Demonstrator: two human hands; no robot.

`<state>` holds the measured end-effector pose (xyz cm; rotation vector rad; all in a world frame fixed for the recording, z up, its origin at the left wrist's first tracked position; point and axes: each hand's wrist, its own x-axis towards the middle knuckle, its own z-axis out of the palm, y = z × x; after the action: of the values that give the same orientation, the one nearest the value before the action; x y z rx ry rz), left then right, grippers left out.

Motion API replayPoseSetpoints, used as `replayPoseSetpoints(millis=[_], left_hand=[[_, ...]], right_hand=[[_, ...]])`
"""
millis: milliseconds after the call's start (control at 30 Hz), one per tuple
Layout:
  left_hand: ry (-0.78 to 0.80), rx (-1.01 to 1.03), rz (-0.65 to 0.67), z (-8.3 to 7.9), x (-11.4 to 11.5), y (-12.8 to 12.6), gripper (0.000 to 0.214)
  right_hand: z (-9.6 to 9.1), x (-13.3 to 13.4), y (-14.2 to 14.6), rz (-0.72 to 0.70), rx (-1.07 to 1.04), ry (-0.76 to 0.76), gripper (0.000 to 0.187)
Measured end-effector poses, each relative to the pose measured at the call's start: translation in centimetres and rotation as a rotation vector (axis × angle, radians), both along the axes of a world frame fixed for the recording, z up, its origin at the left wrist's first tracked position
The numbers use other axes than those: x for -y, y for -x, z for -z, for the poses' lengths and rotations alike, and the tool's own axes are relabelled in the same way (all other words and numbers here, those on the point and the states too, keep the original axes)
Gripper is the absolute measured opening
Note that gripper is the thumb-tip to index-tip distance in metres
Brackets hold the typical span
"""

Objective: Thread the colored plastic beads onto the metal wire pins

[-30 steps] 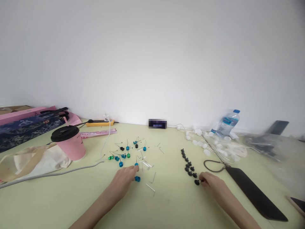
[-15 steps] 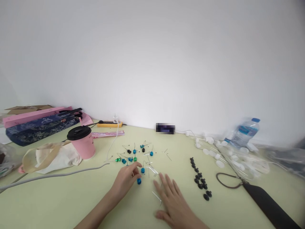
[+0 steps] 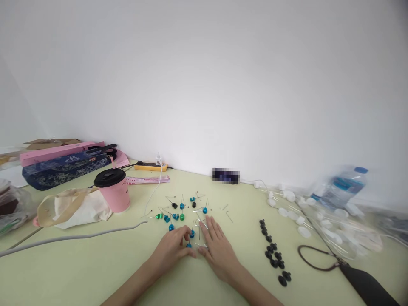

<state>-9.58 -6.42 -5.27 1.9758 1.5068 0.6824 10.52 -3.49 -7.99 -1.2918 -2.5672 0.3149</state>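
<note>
My left hand point(image 3: 172, 248) rests on the table with curved fingers, thumb and forefinger apart. Between them stands a small blue piece with a thin metal wire point(image 3: 189, 246); I cannot tell whether they touch it. Just beyond is another blue wired piece point(image 3: 192, 233). My right hand point(image 3: 219, 250) lies flat, fingers stretched forward, beside and partly over loose bent metal wires point(image 3: 200, 231). Farther back are several wired pieces, among them a green one point(image 3: 182, 217), a blue one point(image 3: 205, 210) and a black one point(image 3: 194, 204).
Several black knob-like pieces point(image 3: 274, 263) form a rough line at right. Beyond them lie clear bags with white discs point(image 3: 304, 231), a blurred water bottle point(image 3: 346, 187) and a black strapped object point(image 3: 366, 280). A pink cup point(image 3: 116, 195), cloth bag point(image 3: 76, 208) and grey cable point(image 3: 89, 234) occupy the left.
My right hand has moved forward and left, sweeping the nearer bent wire towards the others. My left thumb has stretched out beside the nearest blue piece. The view has shifted slightly.
</note>
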Motion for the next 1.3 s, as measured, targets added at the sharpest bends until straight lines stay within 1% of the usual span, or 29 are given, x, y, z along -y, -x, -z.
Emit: replayPoseSetpoints(millis=[67, 167, 200, 267, 333, 400, 533, 600, 733, 800, 867, 933, 1033, 1133, 1233, 1300], left_hand=[[0.023, -0.057, -0.013, 0.4, 0.0, -0.2, 0.031], [-0.005, -0.095, -0.016, 0.7, 0.1, -0.3, 0.016], [-0.025, -0.099, -0.01, 0.7, 0.1, -0.4, 0.01], [-0.063, -0.101, 0.0, 0.6, 0.2, -0.4, 0.006], [-0.077, -0.099, -0.002, 0.5, 0.2, -0.4, 0.006], [-0.074, -0.085, -0.008, 0.4, 0.3, -0.4, 0.003], [-0.09, 0.014, 0.001, 0.1, 0.4, -0.6, 0.008], [-0.091, 0.119, 0.018, 0.0, 0.4, -0.7, 0.011], [-0.063, 0.434, 0.087, -0.3, 0.7, -1.4, 0.017], [-0.064, 0.575, 0.114, -0.6, 0.9, -1.8, 0.019], [-0.051, 0.694, 0.126, -0.8, 1.0, -2.0, 0.021], [-0.019, 0.79, 0.114, -1.1, 1.0, -2.1, 0.022], [0.039, 0.866, 0.081, -1.6, 0.7, -2.1, 0.022], [0.07, 0.892, 0.052, -2.6, 0.2, -2.4, 0.021], [0.026, 0.884, 0.032, -4.3, -0.4, -3.4, 0.019], [-0.025, 0.885, 0.056, -5.6, -0.8, -4.5, 0.017]], right_hand=[[0.2, -0.3, -0.5, 0.084, -0.095, -0.004, 0.057], [0.1, -1.6, -1.5, 0.318, -0.216, -0.035, 0.056], [0.0, -2.2, -1.8, 0.386, -0.207, -0.04, 0.058], [-0.3, -3.5, -2.3, 0.452, -0.119, -0.014, 0.063], [-0.6, -4.4, -2.3, 0.423, -0.038, 0.036, 0.064], [-0.6, -4.8, -1.7, 0.348, 0.001, 0.069, 0.063], [-0.2, -4.5, 0.2, 0.229, 0.029, 0.086, 0.065], [0.0, -4.3, 1.5, 0.19, 0.034, 0.088, 0.067], [0.1, -4.2, 4.2, 0.139, -0.01, 0.093, 0.066], [-0.2, -4.3, 5.2, 0.11, -0.077, 0.099, 0.067], [-0.5, -4.3, 5.6, 0.11, -0.188, 0.11, 0.06], [-1.1, -4.1, 5.2, 0.156, -0.334, 0.124, 0.05], [-2.1, -3.2, 3.4, 0.213, -0.552, 0.156, 0.046], [-3.7, -1.8, 1.3, 0.172, -0.691, 0.238, 0.042], [-5.9, -0.2, -0.2, 0.081, -0.779, 0.403, 0.051], [-7.6, 0.7, -0.8, 0.021, -0.923, 0.602, 0.056]])
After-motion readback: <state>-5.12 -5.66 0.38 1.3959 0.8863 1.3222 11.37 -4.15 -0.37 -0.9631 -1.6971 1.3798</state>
